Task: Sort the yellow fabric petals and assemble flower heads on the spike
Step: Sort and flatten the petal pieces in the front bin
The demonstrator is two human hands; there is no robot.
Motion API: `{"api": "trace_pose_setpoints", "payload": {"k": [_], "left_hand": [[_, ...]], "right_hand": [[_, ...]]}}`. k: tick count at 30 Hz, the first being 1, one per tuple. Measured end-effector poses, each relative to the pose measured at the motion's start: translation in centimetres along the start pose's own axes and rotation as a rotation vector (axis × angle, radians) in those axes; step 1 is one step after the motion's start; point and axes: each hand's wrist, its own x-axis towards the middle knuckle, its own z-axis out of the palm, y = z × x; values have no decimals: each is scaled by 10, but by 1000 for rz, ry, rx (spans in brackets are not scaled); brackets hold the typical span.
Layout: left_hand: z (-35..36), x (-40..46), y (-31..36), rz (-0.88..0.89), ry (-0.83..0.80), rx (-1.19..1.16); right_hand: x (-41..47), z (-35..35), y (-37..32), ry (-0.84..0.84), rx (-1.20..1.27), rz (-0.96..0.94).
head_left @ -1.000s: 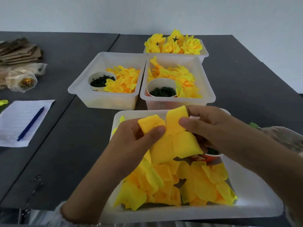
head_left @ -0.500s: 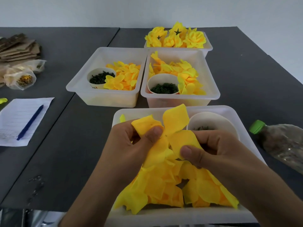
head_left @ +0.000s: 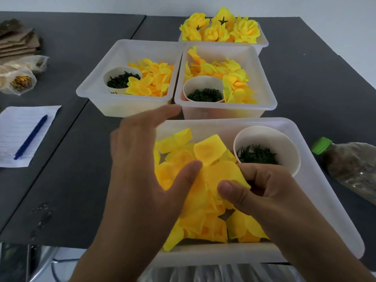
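Matte dark grey table [head_left: 305, 78] under a pale wall, with a seam running diagonally through the left half of the frame.

Near tray [head_left: 325, 200], lower centre: translucent white plastic, rounded corners, flat rim. Holds a loose heap of yellow fabric petals [head_left: 203, 226], thin, crinkled, deeper orange toward their centres. White paper cup [head_left: 264, 137] in its upper right corner, filled with dark green spiky pieces.

Left hand [head_left: 142, 169], centre left: fingers spread and blurred over the tray's left edge, thumb pressed on the petals. Right hand [head_left: 260, 192], lower right: thumb and curled fingers pinching one petal [head_left: 221, 174] at the top of the heap.

Two smaller bins of the same plastic, side by side in the upper centre: left bin [head_left: 91, 92] and right bin [head_left: 266, 94], each with smaller rounded petals and a paper cup of dark green parts. Print on the left cup too small to read.

Far bin [head_left: 262, 42], top centre: finished flower heads [head_left: 244, 30], ruffled yellow, two showing a dark green star.

Left edge: lined paper [head_left: 16, 127] with a blue pen [head_left: 30, 137], writing illegible; clear bags [head_left: 18, 78] and stacked brown cardboard [head_left: 18, 41] above it.

Right edge: clear plastic bottle [head_left: 350, 165] lying down, green cap.
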Motion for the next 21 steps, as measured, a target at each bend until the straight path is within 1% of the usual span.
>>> {"api": "trace_pose_setpoints", "payload": {"k": [1,3,5,8,10,12,15,18,19,21], "left_hand": [[-2,-2,4,89,-4,63],[-5,-6,10,207,-80,105],[-7,-9,12,221,-169,79],[-4,-11,12,147,-251,-14],[1,-13,14,87,-271,-123],[7,-16,15,24,-249,-194],[13,-19,15,-48,-197,-215],[13,-16,10,-119,-129,-243],[13,-16,8,-131,-118,-246],[14,-15,7,-161,-133,-287]], "right_hand": [[0,1,0,3,20,3],[0,2,2,-3,43,-5],[0,3,2,-13,38,-14],[1,3,1,-9,84,6],[4,3,0,-29,110,-16],[7,5,-1,-40,88,-40],[8,4,3,-44,50,31],[5,-3,5,-142,59,111],[4,-4,5,-162,69,117],[2,-4,6,-144,61,96]]}}
